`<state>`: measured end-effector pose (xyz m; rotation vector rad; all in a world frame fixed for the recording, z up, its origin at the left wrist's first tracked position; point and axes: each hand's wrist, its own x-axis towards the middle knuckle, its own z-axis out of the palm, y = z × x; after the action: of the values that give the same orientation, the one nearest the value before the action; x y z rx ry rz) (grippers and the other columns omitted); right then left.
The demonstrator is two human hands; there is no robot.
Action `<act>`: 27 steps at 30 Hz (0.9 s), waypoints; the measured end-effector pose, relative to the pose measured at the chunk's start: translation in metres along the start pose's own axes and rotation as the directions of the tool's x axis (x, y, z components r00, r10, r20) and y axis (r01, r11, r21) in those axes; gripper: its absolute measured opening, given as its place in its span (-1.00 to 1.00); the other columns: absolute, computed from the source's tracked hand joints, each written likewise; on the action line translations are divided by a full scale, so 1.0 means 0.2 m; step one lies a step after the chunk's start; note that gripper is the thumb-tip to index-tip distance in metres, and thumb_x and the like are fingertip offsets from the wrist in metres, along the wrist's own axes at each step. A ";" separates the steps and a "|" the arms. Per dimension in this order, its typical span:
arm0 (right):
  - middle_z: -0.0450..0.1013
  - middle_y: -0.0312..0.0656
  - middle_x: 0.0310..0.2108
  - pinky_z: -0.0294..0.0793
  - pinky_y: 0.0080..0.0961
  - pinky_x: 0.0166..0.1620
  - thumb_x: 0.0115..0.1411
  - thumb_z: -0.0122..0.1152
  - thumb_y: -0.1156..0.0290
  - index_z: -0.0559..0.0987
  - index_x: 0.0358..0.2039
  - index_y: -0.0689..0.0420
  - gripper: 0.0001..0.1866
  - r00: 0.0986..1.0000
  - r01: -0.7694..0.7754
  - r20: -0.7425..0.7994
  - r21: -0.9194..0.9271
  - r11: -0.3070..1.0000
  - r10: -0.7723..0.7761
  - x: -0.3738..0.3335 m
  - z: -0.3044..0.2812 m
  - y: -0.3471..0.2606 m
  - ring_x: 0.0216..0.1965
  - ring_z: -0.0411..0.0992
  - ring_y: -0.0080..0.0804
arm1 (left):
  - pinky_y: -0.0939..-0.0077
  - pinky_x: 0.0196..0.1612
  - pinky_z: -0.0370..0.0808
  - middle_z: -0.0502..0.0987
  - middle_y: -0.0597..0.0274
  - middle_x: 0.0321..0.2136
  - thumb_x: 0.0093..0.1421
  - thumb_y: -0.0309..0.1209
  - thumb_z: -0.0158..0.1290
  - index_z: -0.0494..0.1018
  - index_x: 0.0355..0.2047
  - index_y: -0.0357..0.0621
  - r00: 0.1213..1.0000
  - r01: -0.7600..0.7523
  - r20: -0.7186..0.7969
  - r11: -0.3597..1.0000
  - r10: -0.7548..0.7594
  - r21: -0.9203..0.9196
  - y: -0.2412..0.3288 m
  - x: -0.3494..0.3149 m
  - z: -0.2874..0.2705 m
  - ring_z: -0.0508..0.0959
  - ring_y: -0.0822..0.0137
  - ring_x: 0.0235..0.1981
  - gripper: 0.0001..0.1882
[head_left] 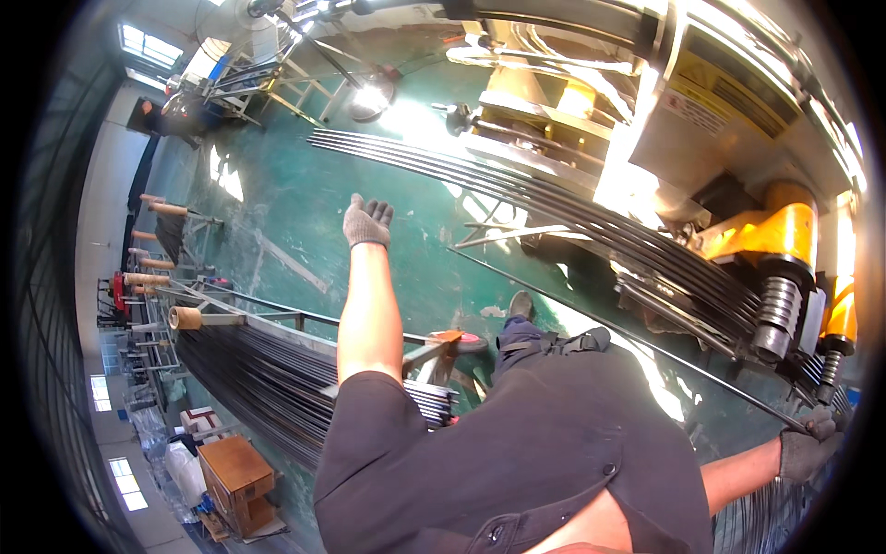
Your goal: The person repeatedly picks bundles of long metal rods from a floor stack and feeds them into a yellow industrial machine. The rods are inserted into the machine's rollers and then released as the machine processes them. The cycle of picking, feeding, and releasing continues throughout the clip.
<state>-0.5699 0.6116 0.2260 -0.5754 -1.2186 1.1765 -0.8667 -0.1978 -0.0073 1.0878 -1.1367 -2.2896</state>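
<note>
My left hand (368, 222), in a grey knit glove, reaches out over the green floor with its fingers apart and nothing in them. At the far right, my gloved right hand (808, 449) is closed around one end of a long thin dark metal rod (604, 325). From there the rod slants up and leftward past my body, its far end lying beyond my shoe. Alongside it, a row of similar rods (517, 189) rests across the machine (720, 138). Dark steel cylinders (780, 319) under yellow housings stand close above my right hand.
On my left, a wheeled rack (318, 319) carries a thick bundle of dark rods (254, 379). A brown wooden cabinet (235, 471) stands beyond it. Another person (171, 120) is far off at upper left, near metal frames. A round-based stand (371, 100) is ahead.
</note>
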 end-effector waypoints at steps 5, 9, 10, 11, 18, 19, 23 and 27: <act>0.14 -0.27 -0.62 0.21 -0.45 -0.41 0.35 0.07 0.41 0.62 -0.25 0.41 -0.71 0.985 0.027 0.170 -0.027 0.999 -0.022 -0.39 0.31 -0.14 -0.55 0.18 -0.48 | -0.14 0.45 0.31 0.11 -0.28 0.46 0.54 0.03 -0.08 -0.08 0.45 -0.62 0.995 -0.024 0.095 0.995 0.033 -0.094 0.43 0.59 0.00 0.23 -0.22 0.45 -0.10; 0.09 -0.24 -0.65 0.23 -0.41 -0.38 0.29 0.06 0.39 0.64 -0.34 0.39 -0.70 0.929 0.168 0.339 -0.024 0.985 -0.150 -0.50 0.30 -0.15 -0.55 0.18 -0.40 | -0.15 0.41 0.34 0.08 -0.25 0.48 0.53 0.09 -0.11 -0.05 0.46 -0.55 0.997 -0.028 0.063 0.995 0.034 -0.097 0.64 0.92 0.02 0.24 -0.21 0.44 -0.09; 0.10 -0.24 -0.64 0.25 -0.40 -0.37 0.27 0.05 0.38 0.65 -0.35 0.39 -0.69 0.909 0.196 0.378 -0.017 0.981 -0.175 -0.51 0.30 -0.14 -0.55 0.20 -0.39 | -0.16 0.41 0.34 0.09 -0.23 0.48 0.53 0.10 -0.11 -0.05 0.47 -0.50 0.995 -0.041 0.091 0.996 0.049 -0.084 0.71 1.02 0.02 0.24 -0.21 0.44 -0.11; 0.11 -0.24 -0.63 0.27 -0.41 -0.36 0.26 0.06 0.37 0.66 -0.34 0.38 -0.69 0.902 0.244 0.380 -0.059 0.968 -0.204 -0.56 0.34 -0.16 -0.54 0.22 -0.38 | -0.17 0.40 0.34 0.09 -0.21 0.48 0.53 0.11 -0.12 -0.04 0.48 -0.44 0.991 -0.049 0.119 0.996 0.057 -0.068 0.75 1.11 0.04 0.24 -0.20 0.44 -0.12; 0.26 -0.33 -0.60 0.39 -0.51 -0.31 0.27 0.07 0.44 0.69 -0.20 0.31 -0.72 0.732 0.681 0.488 -0.495 0.541 -0.475 -0.86 0.61 -0.25 -0.51 0.34 -0.43 | -0.30 0.24 0.46 0.38 -0.12 0.30 0.54 0.10 -0.13 0.22 0.37 -0.17 0.972 -0.101 0.222 0.991 0.080 0.085 0.86 1.31 0.17 0.45 -0.14 0.26 -0.34; 0.27 -0.33 -0.60 0.41 -0.53 -0.31 0.30 0.06 0.45 0.69 -0.18 0.30 -0.73 0.744 0.667 0.472 -0.468 0.580 -0.474 -0.86 0.63 -0.23 -0.52 0.35 -0.45 | -0.33 0.20 0.48 0.45 -0.12 0.23 0.54 0.09 -0.12 0.28 0.29 -0.16 0.959 -0.097 0.273 0.992 0.071 0.082 0.85 1.38 0.15 0.50 -0.13 0.20 -0.40; 0.31 -0.34 -0.60 0.46 -0.52 -0.33 0.40 0.01 0.47 0.69 -0.12 0.29 -0.72 0.647 0.762 0.547 -0.476 0.439 -0.530 -0.97 0.76 -0.26 -0.52 0.34 -0.52 | -0.25 0.17 0.56 0.60 -0.09 0.03 0.57 0.02 -0.15 0.47 0.06 -0.14 0.922 -0.037 0.386 0.998 0.012 0.058 0.78 1.38 0.20 0.59 -0.14 0.09 -0.52; 0.33 -0.32 -0.60 0.51 -0.48 -0.35 0.46 0.00 0.48 0.68 -0.01 0.34 -0.68 0.699 0.715 0.490 -0.495 0.494 -0.520 -1.08 0.87 -0.31 -0.54 0.33 -0.57 | -0.28 0.25 0.51 0.56 -0.10 0.11 0.57 0.03 -0.18 0.47 0.11 -0.12 0.848 0.063 0.527 0.998 -0.060 0.012 0.77 1.24 0.19 0.55 -0.20 0.16 -0.51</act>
<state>-0.6872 0.3533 0.2455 -0.3989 -1.9116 0.1420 -1.0566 -0.4220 0.0093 0.4916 -1.2927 -2.7342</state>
